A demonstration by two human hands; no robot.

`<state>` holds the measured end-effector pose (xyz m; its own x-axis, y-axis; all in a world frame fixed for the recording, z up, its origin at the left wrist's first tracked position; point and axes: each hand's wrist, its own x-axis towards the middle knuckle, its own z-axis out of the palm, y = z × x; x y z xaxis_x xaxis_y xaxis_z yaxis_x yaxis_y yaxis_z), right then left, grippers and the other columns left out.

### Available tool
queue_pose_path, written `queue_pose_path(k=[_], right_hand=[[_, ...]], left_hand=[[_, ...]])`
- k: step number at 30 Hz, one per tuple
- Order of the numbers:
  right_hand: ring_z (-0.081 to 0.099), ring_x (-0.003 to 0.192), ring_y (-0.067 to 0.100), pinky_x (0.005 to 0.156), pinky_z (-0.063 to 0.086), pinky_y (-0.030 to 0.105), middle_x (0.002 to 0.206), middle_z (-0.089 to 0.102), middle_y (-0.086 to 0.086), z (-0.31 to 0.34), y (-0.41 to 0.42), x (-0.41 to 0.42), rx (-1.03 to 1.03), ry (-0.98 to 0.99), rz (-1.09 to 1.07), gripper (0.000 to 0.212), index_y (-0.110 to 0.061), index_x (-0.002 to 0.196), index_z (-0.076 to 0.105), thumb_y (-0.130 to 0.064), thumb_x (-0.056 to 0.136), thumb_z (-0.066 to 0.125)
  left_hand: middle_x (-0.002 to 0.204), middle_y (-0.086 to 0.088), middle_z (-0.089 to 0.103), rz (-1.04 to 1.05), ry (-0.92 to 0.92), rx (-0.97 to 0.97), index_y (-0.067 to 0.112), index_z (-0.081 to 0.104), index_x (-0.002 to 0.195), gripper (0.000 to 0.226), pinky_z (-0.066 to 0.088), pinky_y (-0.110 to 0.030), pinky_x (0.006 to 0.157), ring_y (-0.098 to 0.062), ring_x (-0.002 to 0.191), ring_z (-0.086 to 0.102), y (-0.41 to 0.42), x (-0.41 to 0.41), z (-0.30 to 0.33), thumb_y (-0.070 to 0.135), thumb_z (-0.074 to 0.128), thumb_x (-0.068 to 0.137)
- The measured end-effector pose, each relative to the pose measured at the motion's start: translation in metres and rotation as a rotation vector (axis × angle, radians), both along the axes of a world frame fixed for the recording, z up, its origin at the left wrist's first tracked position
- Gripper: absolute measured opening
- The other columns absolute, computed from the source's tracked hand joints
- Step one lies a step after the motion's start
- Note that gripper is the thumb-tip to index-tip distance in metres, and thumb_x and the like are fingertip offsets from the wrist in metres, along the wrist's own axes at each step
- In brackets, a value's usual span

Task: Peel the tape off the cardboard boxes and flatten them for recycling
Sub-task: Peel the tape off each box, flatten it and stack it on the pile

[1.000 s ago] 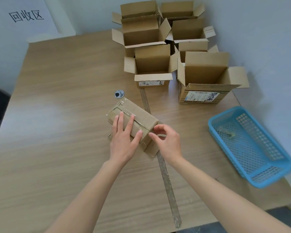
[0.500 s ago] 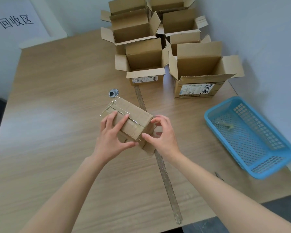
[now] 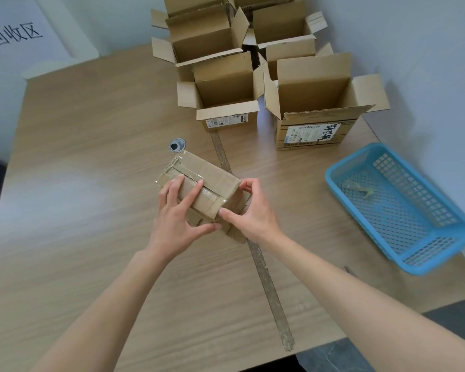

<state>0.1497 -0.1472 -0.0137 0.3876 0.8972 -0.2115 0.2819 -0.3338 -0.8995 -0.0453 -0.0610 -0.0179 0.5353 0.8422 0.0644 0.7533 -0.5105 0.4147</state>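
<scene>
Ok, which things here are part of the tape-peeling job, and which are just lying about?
In the job:
taped box, gripped by left hand and right hand
clear tape on its top
open boxes at the back
blue basket with scraps

Lying about:
round grommet
wall sign

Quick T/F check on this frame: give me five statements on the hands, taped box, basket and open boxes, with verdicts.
1. Both hands, left hand and right hand, hold the small taped brown cardboard box. True.
2. The blue plastic mesh basket sits on the person's left. False: it is on the right side of the wooden table.
3. The open brown cardboard boxes at the far edge lie flattened. False: they stand upright with flaps open.
4. Clear tape runs along the held box's top. True.
5. The nearest open box carries no label. False: a white shipping label is on its front.
</scene>
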Motion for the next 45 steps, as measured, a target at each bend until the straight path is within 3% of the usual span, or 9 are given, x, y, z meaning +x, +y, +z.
queue_pose_path(k=[4, 7, 18, 22, 28, 36, 38, 41, 45], right_hand=[[0.059, 0.096, 0.009, 0.071, 0.042, 0.035, 0.110, 0.059, -0.022, -0.001, -0.002, -0.003, 0.009, -0.198, -0.018, 0.053, -0.040, 0.106, 0.042, -0.056, 0.070, 0.077], [0.061, 0.086, 0.015, 0.065, 0.038, 0.033, 0.100, 0.058, -0.021, -0.003, -0.005, -0.006, 0.049, -0.330, -0.017, 0.042, -0.037, 0.100, 0.043, -0.055, 0.076, 0.071], [0.065, 0.080, 0.022, 0.063, 0.035, 0.032, 0.097, 0.066, -0.015, 0.002, -0.001, 0.002, 0.092, -0.534, 0.046, 0.033, -0.031, 0.096, 0.053, -0.059, 0.081, 0.064], [0.066, 0.071, 0.026, 0.060, 0.034, 0.030, 0.101, 0.064, -0.012, -0.001, 0.000, 0.002, 0.125, -0.674, 0.116, 0.032, -0.027, 0.095, 0.057, -0.058, 0.087, 0.058], [0.062, 0.058, 0.028, 0.055, 0.031, 0.028, 0.091, 0.064, -0.007, 0.000, 0.004, 0.000, 0.128, -0.796, 0.127, 0.030, -0.021, 0.088, 0.059, -0.051, 0.087, 0.060], [0.069, 0.070, 0.031, 0.053, 0.033, 0.028, 0.101, 0.069, -0.001, 0.011, 0.004, 0.011, 0.145, -0.996, 0.270, 0.036, -0.022, 0.102, 0.062, -0.054, 0.097, 0.047], [0.069, 0.062, 0.032, 0.050, 0.030, 0.027, 0.085, 0.071, 0.002, 0.015, 0.005, 0.012, 0.155, -1.063, 0.327, 0.031, -0.019, 0.094, 0.064, -0.049, 0.097, 0.054], [0.059, 0.039, 0.027, 0.045, 0.023, 0.020, 0.051, 0.060, -0.002, 0.021, 0.007, 0.008, 0.165, -1.144, 0.314, 0.026, -0.017, 0.069, 0.061, -0.033, 0.080, 0.078], [0.055, 0.037, 0.023, 0.042, 0.020, 0.019, 0.053, 0.054, -0.003, 0.016, 0.008, 0.002, 0.297, -1.087, 0.290, 0.025, -0.015, 0.066, 0.056, -0.017, 0.076, 0.079]], left_hand=[[0.162, -0.001, 0.022, -0.003, 0.001, 0.011, 0.037, 0.041, 0.154, 0.104, 0.020, -0.036, 0.120, -0.026, 0.148, 0.015, 0.000, 0.001, -0.001, 0.087, 0.058, 0.064], [0.162, 0.000, 0.023, -0.002, -0.007, 0.014, 0.037, 0.041, 0.153, 0.103, 0.022, -0.034, 0.116, -0.024, 0.149, 0.015, -0.001, 0.002, -0.001, 0.085, 0.060, 0.064], [0.163, -0.002, 0.022, 0.004, 0.030, 0.017, 0.036, 0.041, 0.154, 0.104, 0.021, -0.033, 0.113, -0.024, 0.150, 0.013, -0.002, 0.004, 0.002, 0.087, 0.053, 0.065], [0.162, -0.002, 0.023, -0.001, 0.028, 0.021, 0.035, 0.041, 0.153, 0.103, 0.022, -0.033, 0.113, -0.024, 0.149, 0.014, -0.002, 0.004, 0.002, 0.086, 0.054, 0.065], [0.162, -0.002, 0.023, -0.006, 0.032, 0.036, 0.035, 0.041, 0.153, 0.100, 0.027, -0.036, 0.113, -0.025, 0.150, 0.014, -0.002, 0.004, 0.002, 0.083, 0.060, 0.068], [0.161, -0.001, 0.025, 0.004, 0.018, 0.058, 0.036, 0.041, 0.153, 0.099, 0.030, -0.037, 0.110, -0.025, 0.149, 0.017, -0.002, 0.003, 0.000, 0.074, 0.070, 0.066], [0.161, -0.002, 0.025, 0.006, 0.013, 0.059, 0.036, 0.042, 0.153, 0.099, 0.029, -0.036, 0.110, -0.025, 0.149, 0.017, -0.002, 0.004, 0.000, 0.074, 0.070, 0.066], [0.161, -0.002, 0.026, 0.007, 0.008, 0.055, 0.036, 0.042, 0.153, 0.099, 0.032, -0.038, 0.111, -0.025, 0.149, 0.017, -0.002, 0.006, 0.000, 0.073, 0.070, 0.065], [0.161, -0.001, 0.027, 0.007, 0.000, 0.043, 0.035, 0.044, 0.152, 0.097, 0.037, -0.040, 0.110, -0.024, 0.149, 0.017, -0.001, 0.005, 0.003, 0.070, 0.071, 0.066]])
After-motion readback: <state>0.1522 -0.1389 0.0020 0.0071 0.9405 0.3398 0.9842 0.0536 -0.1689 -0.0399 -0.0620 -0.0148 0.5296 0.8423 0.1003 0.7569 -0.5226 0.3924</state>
